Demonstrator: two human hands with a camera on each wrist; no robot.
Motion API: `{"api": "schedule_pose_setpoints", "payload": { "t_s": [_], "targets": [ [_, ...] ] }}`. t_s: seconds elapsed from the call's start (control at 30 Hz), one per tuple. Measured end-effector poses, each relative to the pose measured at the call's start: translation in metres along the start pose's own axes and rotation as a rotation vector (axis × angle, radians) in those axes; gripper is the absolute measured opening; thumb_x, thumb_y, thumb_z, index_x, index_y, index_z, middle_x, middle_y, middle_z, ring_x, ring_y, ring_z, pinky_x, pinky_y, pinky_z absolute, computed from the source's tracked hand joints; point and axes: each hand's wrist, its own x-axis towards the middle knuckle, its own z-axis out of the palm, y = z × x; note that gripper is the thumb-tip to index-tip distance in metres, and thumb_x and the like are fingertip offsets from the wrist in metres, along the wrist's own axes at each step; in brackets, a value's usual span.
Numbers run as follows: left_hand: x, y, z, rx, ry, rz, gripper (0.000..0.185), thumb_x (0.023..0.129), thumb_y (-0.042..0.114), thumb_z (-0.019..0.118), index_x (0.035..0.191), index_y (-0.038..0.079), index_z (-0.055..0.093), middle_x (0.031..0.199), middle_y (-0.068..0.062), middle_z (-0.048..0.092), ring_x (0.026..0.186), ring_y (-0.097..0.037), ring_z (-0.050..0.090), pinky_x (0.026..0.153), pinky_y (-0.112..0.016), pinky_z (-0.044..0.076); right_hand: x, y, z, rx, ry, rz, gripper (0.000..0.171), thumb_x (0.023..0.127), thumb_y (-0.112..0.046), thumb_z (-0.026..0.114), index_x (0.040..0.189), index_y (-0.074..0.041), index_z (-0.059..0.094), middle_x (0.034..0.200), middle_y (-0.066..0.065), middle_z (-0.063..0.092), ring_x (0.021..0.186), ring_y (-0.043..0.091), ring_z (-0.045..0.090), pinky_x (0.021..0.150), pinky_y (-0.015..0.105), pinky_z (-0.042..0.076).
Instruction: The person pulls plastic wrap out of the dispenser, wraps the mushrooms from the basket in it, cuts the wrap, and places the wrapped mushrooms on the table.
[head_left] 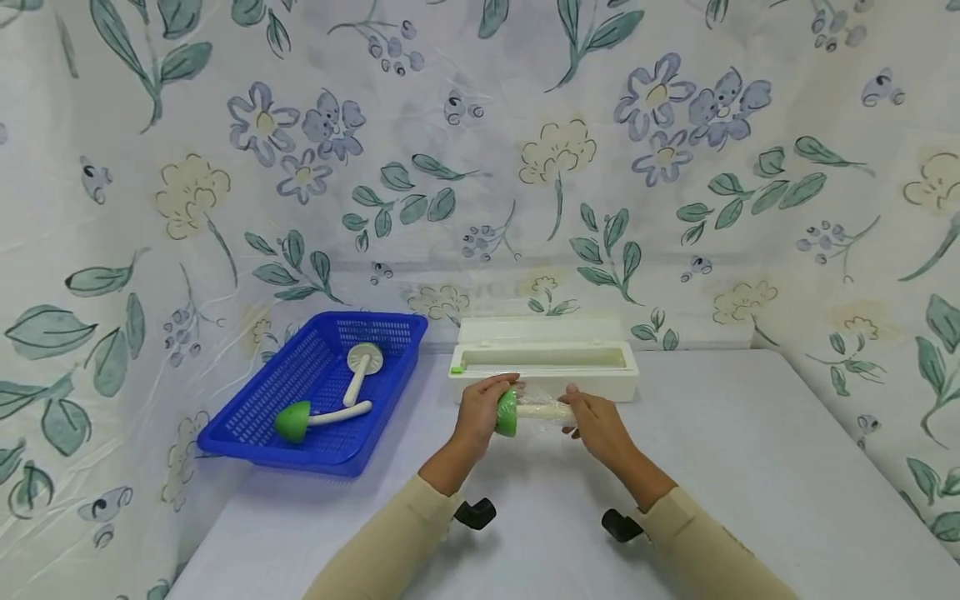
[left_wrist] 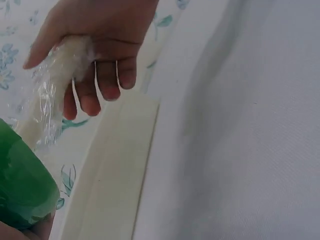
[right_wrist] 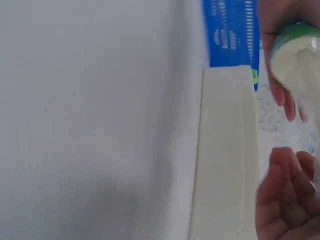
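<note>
A toy-like mushroom with a green cap [head_left: 507, 414] and a cream stem [head_left: 534, 411] is held crosswise above the table, in front of a white box. My left hand [head_left: 475, 421] holds the cap from the left side. Clear plastic film [left_wrist: 49, 102] wraps the stem, wrinkled and shiny in the left wrist view. At the stem's far end my right hand [head_left: 600, 429] grips the filmed stem with the thumb on one side, its other fingers extending past it. The right wrist view catches the cap's pale underside [right_wrist: 287, 62].
The long white box [head_left: 543, 387], a film dispenser by its look, stands behind the hands with its lid raised and a green piece at its left end. A blue basket [head_left: 401, 321] at the left holds two similar mushrooms [head_left: 292, 422]. Flowered cloth [head_left: 480, 192] hangs behind the table.
</note>
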Motion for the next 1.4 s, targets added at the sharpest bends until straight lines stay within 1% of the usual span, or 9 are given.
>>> {"api": "schedule_pose_setpoints", "payload": {
  "t_s": [0.1,0.23,0.33,0.47,0.6,0.83,0.97,1.27,1.4],
  "targets": [
    [-0.002,-0.004,0.001,0.020,0.003,0.014,0.039,0.103,0.031,0.048,0.109,0.002,0.073,0.113,-0.010,0.068,0.095,-0.016,0.059,0.072,-0.026,0.049,0.001,0.002,0.005,0.094,-0.023,0.111,0.056,0.105,-0.044,0.037,0.101,0.001,0.069,0.066,0.008,0.062,0.054,0.024,0.058,0.048,0.034,0.048],
    [-0.004,-0.008,0.004,-0.009,0.040,0.023,0.054,0.103,0.045,0.042,0.102,0.003,0.076,0.105,-0.009,0.069,0.084,-0.015,0.059,0.067,-0.026,0.049,0.001,0.006,0.012,0.025,0.033,0.070,0.049,0.106,-0.035,0.037,0.076,-0.004,0.062,0.057,0.000,0.052,0.051,0.015,0.047,0.047,0.029,0.040],
    [-0.005,-0.008,0.008,-0.018,0.048,0.034,0.049,0.103,0.038,0.045,0.100,0.001,0.076,0.101,-0.010,0.070,0.080,-0.014,0.060,0.065,-0.025,0.049,0.000,0.008,0.014,-0.053,0.078,0.010,0.048,0.106,-0.031,0.036,0.068,-0.008,0.053,0.059,0.000,0.050,0.054,0.015,0.044,0.051,0.031,0.039],
    [-0.004,-0.009,0.011,0.007,0.056,0.031,0.039,0.103,0.028,0.050,0.098,-0.001,0.076,0.101,-0.010,0.071,0.079,-0.012,0.061,0.063,-0.024,0.050,-0.002,0.010,0.014,-0.088,0.067,-0.005,0.045,0.106,-0.029,0.036,0.074,-0.007,0.057,0.064,0.000,0.052,0.059,0.015,0.047,0.054,0.032,0.041],
    [-0.001,-0.013,0.006,0.051,0.048,0.009,0.037,0.103,0.028,0.051,0.098,0.002,0.076,0.107,-0.009,0.070,0.084,-0.012,0.060,0.066,-0.024,0.049,-0.002,0.013,0.011,-0.046,0.005,0.039,0.044,0.106,-0.034,0.037,0.082,-0.006,0.061,0.069,0.001,0.052,0.066,0.017,0.049,0.059,0.032,0.043],
    [0.006,-0.015,-0.013,0.123,-0.112,0.078,0.025,0.098,0.021,0.059,0.102,0.003,0.076,0.107,-0.006,0.071,0.101,-0.016,0.061,0.079,-0.027,0.049,0.003,0.022,-0.001,0.093,-0.185,0.144,0.036,0.102,-0.028,0.050,0.116,0.000,0.068,0.091,0.003,0.062,0.079,0.016,0.053,0.069,0.032,0.047],
    [0.007,-0.015,-0.018,0.162,-0.157,0.120,0.025,0.097,0.020,0.060,0.104,0.001,0.075,0.103,-0.008,0.072,0.099,-0.017,0.063,0.078,-0.027,0.050,0.005,0.025,-0.007,0.166,-0.256,0.128,0.027,0.097,-0.022,0.060,0.108,0.001,0.072,0.098,0.004,0.067,0.085,0.015,0.055,0.072,0.033,0.048],
    [0.011,-0.023,-0.015,0.133,-0.160,0.112,0.032,0.098,0.010,0.055,0.128,0.000,0.062,0.106,-0.010,0.071,0.104,-0.022,0.063,0.082,-0.028,0.051,0.001,0.027,0.000,0.039,-0.178,0.083,0.014,0.090,-0.014,0.071,0.099,-0.004,0.075,0.090,0.001,0.071,0.077,0.012,0.061,0.064,0.028,0.051],
    [0.013,-0.024,-0.012,0.107,-0.119,0.114,0.031,0.098,0.007,0.054,0.127,0.001,0.063,0.107,-0.008,0.071,0.109,-0.022,0.061,0.091,-0.034,0.048,-0.002,0.023,0.003,-0.027,-0.122,0.074,0.010,0.088,-0.013,0.073,0.095,-0.008,0.077,0.090,-0.001,0.072,0.076,0.011,0.062,0.063,0.027,0.052]
  ]
}}
